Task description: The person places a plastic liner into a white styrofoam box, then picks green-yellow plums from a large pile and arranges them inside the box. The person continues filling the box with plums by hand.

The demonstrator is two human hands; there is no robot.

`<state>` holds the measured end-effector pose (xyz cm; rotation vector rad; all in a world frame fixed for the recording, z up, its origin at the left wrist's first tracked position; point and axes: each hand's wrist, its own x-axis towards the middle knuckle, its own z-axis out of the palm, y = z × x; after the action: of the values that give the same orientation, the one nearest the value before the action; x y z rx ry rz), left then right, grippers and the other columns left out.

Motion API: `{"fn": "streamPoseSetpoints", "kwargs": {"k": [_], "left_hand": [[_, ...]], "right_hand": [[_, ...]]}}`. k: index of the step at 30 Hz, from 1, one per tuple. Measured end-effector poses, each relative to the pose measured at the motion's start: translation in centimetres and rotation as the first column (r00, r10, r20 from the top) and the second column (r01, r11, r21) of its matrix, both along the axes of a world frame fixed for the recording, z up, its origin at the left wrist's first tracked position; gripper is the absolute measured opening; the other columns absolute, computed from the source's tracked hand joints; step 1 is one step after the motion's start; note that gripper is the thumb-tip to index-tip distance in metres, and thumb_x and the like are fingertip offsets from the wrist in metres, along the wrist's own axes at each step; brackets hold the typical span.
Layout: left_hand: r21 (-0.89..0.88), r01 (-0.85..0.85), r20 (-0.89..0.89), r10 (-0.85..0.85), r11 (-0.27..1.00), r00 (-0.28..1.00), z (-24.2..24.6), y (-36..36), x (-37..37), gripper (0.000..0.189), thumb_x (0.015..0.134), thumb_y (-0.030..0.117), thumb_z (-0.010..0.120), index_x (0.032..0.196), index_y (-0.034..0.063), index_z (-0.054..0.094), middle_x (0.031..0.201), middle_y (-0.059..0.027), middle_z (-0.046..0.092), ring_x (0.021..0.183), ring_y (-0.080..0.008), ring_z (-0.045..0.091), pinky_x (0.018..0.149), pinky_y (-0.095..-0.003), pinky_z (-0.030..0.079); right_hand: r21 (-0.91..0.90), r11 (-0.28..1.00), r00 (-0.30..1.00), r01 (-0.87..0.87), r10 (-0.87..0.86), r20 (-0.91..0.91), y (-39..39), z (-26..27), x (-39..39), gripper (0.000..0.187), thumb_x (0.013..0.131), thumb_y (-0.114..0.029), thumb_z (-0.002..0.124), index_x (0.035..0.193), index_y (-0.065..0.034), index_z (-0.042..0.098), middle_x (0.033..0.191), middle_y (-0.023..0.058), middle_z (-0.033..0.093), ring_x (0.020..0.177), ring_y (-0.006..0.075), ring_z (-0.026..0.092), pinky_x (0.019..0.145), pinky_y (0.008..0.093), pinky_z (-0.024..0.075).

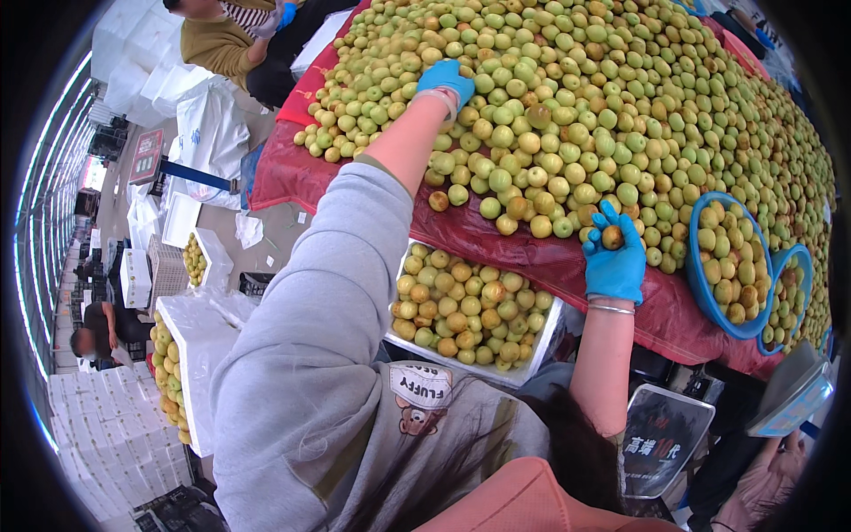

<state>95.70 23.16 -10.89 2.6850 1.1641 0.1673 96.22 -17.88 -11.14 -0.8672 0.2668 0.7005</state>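
Observation:
My left hand [447, 82], in a blue glove, reaches onto the upper left of a big heap of small round green fruits [572, 126]. Its fingers point down among them, so what it holds is hidden. Lower right, at the heap's near edge, my right hand [615, 263] is gloved too, palm turned up, its fingers curled around a brownish fruit [612, 237]. The heap lies on a dark red cloth [492, 233]. Close to my body, below the cloth's edge, a white foam box [542, 346] holds many yellow-green and browned fruits.
Blue plastic baskets [695, 266] of fruit stand on the right. At far left are a fruit-filled foam box [206, 372] and stacked white boxes [113, 432]. A co-worker [219, 40] sits at upper left. Weighing scales [794, 392] are at lower right.

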Motion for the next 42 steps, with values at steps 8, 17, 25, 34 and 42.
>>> {"fn": "streamPoseSetpoints", "kwargs": {"k": [8,17,25,34,42], "left_hand": [[0.143,0.197,0.081,-0.210,0.970,0.974,-1.1,-5.7,-1.3,0.057,0.091,0.050,0.058,0.138,0.0175,0.055,0.127,-0.0142,0.063,0.120,-0.0397,0.057,0.100,-0.0484,0.049],[0.242,0.121,0.501,-0.231,0.963,0.834,0.3,-1.0,-2.0,0.038,0.098,0.035,0.054,0.122,0.0070,0.063,0.118,-0.0180,0.066,0.103,-0.0376,0.066,0.089,-0.0474,0.055],[0.164,-0.169,-0.096,0.187,0.972,0.978,1.6,4.7,0.6,0.062,0.089,0.062,0.057,0.132,0.0168,0.060,0.142,-0.0170,0.055,0.128,-0.0352,0.056,0.103,-0.0504,0.048],[0.182,0.040,-0.023,-0.036,0.982,0.999,3.8,-0.8,-2.0,0.051,0.091,0.058,0.062,0.105,0.0097,0.069,0.103,-0.0147,0.071,0.099,-0.0305,0.068,0.087,-0.0445,0.054],[0.162,0.895,0.302,-0.884,0.416,0.356,6.5,-20.0,-4.4,0.054,0.085,0.050,0.074,0.121,0.0096,0.069,0.109,-0.0140,0.069,0.101,-0.0292,0.065,0.087,-0.0413,0.052]], "right_hand": [[-0.008,0.980,0.979,-0.201,0.201,0.017,0.8,0.3,-1.0,0.033,0.095,-0.027,0.064,0.117,-0.0040,0.071,0.099,0.0074,0.068,0.073,0.0145,0.059,0.064,0.0285,0.0470],[0.017,1.000,0.995,0.021,-0.022,0.100,-0.1,-1.5,-0.3,0.045,0.095,-0.018,0.057,0.135,0.0011,0.053,0.116,0.0157,0.065,0.083,0.0224,0.065,0.075,0.0355,0.0565],[0.069,0.971,0.968,0.228,-0.219,-0.119,-1.0,-1.5,-0.1,0.053,0.103,-0.035,0.050,0.143,-0.0031,0.037,0.123,0.0246,0.062,0.087,0.0295,0.068,0.072,0.0386,0.0587],[0.056,0.985,0.986,-0.162,0.160,0.039,-0.1,-0.9,-0.3,0.043,0.104,-0.031,0.046,0.131,-0.0018,0.061,0.110,0.0169,0.071,0.077,0.0210,0.068,0.067,0.0330,0.0564],[0.353,0.875,0.927,-0.331,0.372,-0.051,0.2,1.5,-1.1,0.059,0.103,-0.053,0.042,0.137,-0.0062,0.055,0.113,0.0123,0.069,0.078,0.0180,0.068,0.060,0.0300,0.0547]]}}
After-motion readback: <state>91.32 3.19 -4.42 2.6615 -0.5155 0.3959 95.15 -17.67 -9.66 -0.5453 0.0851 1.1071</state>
